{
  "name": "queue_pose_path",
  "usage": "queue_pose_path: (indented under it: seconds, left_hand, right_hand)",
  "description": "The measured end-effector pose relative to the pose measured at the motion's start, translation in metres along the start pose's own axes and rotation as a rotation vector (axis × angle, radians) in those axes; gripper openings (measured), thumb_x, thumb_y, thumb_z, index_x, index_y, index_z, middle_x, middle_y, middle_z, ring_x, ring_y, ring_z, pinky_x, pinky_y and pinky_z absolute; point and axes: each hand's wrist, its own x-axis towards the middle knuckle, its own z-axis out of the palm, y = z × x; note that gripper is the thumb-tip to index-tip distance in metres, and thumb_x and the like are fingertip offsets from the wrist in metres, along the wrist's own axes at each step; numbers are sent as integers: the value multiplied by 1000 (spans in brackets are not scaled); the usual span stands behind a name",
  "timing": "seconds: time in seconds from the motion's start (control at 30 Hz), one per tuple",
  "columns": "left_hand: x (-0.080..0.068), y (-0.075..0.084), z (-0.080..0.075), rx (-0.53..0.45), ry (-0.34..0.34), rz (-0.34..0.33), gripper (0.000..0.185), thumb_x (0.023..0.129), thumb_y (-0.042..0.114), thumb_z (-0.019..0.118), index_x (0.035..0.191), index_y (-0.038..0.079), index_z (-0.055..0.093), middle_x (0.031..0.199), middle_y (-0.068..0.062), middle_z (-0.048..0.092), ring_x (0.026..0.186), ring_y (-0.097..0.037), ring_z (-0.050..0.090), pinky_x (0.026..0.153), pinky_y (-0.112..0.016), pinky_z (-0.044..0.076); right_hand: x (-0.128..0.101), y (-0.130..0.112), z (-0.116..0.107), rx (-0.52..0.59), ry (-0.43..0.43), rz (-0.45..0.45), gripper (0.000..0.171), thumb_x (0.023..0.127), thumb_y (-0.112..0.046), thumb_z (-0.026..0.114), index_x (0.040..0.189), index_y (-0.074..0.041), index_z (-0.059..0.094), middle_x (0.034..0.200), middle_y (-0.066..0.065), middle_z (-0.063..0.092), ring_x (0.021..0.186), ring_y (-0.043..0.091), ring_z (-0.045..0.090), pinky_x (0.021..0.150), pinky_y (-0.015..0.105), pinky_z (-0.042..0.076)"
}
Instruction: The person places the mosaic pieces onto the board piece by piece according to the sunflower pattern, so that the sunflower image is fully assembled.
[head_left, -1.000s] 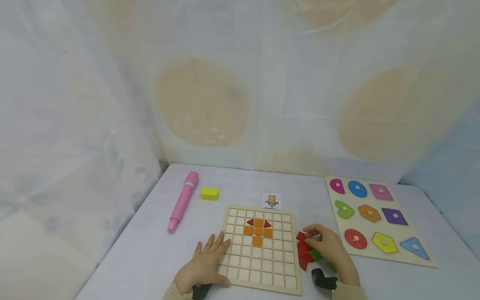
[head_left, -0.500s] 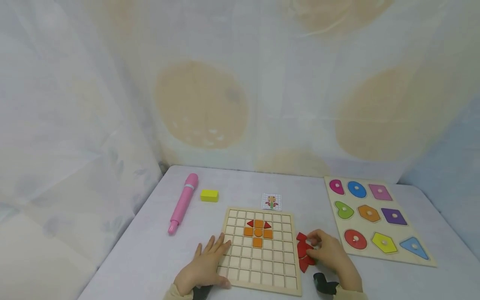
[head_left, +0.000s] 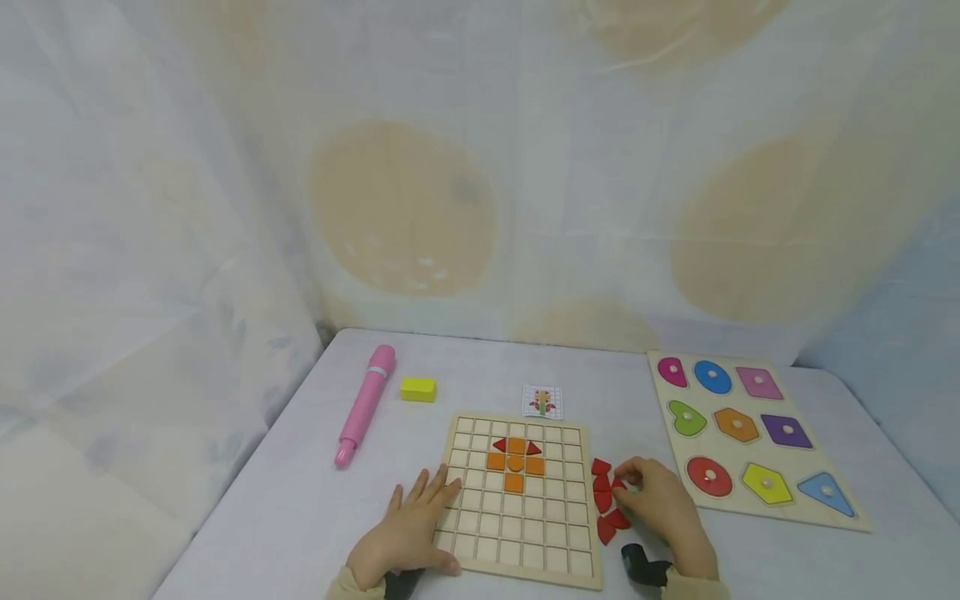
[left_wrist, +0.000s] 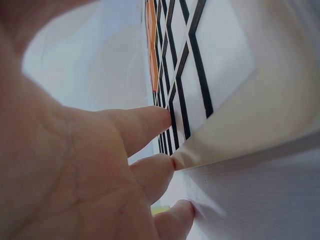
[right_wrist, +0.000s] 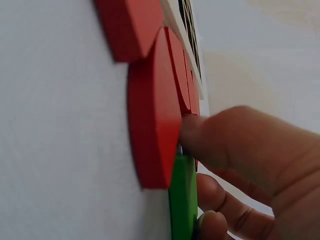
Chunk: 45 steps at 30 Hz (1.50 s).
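My left hand (head_left: 408, 529) lies with spread fingers on the left edge of a wooden grid board (head_left: 532, 533). Orange pieces (head_left: 513, 483) form a cross on it, with a red triangle (head_left: 533, 448) at either side of its top. Right of the board, my right hand (head_left: 663, 508) pinches a small red piece (head_left: 618, 482) between thumb and fingertips. Several other red wooden pieces (head_left: 602, 502) lie beside the board's right edge. In the right wrist view, a red curved-edge piece (right_wrist: 155, 120) stands close before the thumb, and a green piece (right_wrist: 184, 200) shows beside the fingers.
A small pattern card (head_left: 542, 402) lies behind the board. At the back left are a yellow block (head_left: 417, 389) and a pink tube-shaped thing (head_left: 365, 404). A knobbed shape puzzle (head_left: 765, 454) occupies the right side. Patterned cloth (head_left: 480, 208) hangs behind the table.
My right hand has shifted slightly among the red pieces, which now lie more spread apart. The green pieces seen earlier are hidden under that hand in the head view. My left hand stays put.
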Motion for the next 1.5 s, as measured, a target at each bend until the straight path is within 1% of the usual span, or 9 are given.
queue_pose_path:
  seconds: [0.07,0.27,0.4,0.5,0.77,1.0,1.2,1.37,1.5]
  left_hand:
    - [0,0,1,-1,0,-1,108,64,44,85,151,9,32,162,-19,15,147,-50,11,106,-79,5]
    - [1,-1,1,-1,-4,-12,108,63,45,85,151,10,32,162,-18,15,147,-49,10,106,-79,4]
    - [0,-1,1,12,2,-4,108,64,46,85,151,9,32,162,-19,16,147,-49,12,106,-79,5]
    - [0,-1,0,14,6,-1,108,64,46,85,150,9,33,162,-19,16,147,-49,12,106,-79,6]
    - [2,-3,2,11,6,-1,108,63,45,85,151,10,32,162,-18,15,147,-49,11,106,-79,5]
    - [-1,1,-1,7,6,1,108,64,44,85,150,9,32,162,-19,15,146,-50,12,106,-79,6]
    - [-3,5,-5,12,11,1,107,63,43,86,150,8,33,161,-20,16,146,-50,12,105,-80,7]
    - [-3,5,-5,11,11,-2,107,63,42,86,150,8,33,162,-19,16,146,-50,12,105,-79,7]
    - [-2,4,-4,16,11,3,107,64,43,86,150,9,33,162,-19,16,146,-49,12,105,-79,7]
  right_hand:
    - [0,0,1,-12,15,-11,25,80,-15,74,103,-7,68,96,7,64,86,20,57,78,44,53]
    - [1,-1,1,-22,17,-14,26,81,-16,73,105,-8,68,96,7,64,84,20,56,75,43,52]
    - [2,0,1,-22,18,-9,24,81,-17,73,103,-8,68,100,8,66,91,23,60,81,47,52]
    - [4,1,2,-23,21,-9,23,82,-18,73,102,-8,68,102,8,67,93,24,62,82,48,52]
    - [6,6,1,-44,34,1,24,82,-25,74,99,-10,69,98,6,69,85,18,59,73,41,52]
    - [7,4,-1,11,34,20,29,84,-29,72,104,-8,66,93,1,68,79,15,54,63,27,42]
    - [8,-10,2,82,48,-19,28,84,-24,73,104,-6,66,91,2,67,75,14,53,59,25,42]
    - [9,-24,7,148,43,-78,25,84,-18,73,104,-6,66,82,0,62,71,13,49,55,22,39]
    - [12,-34,12,133,39,-123,26,83,-18,74,106,-6,67,76,-1,56,70,13,46,56,22,36]
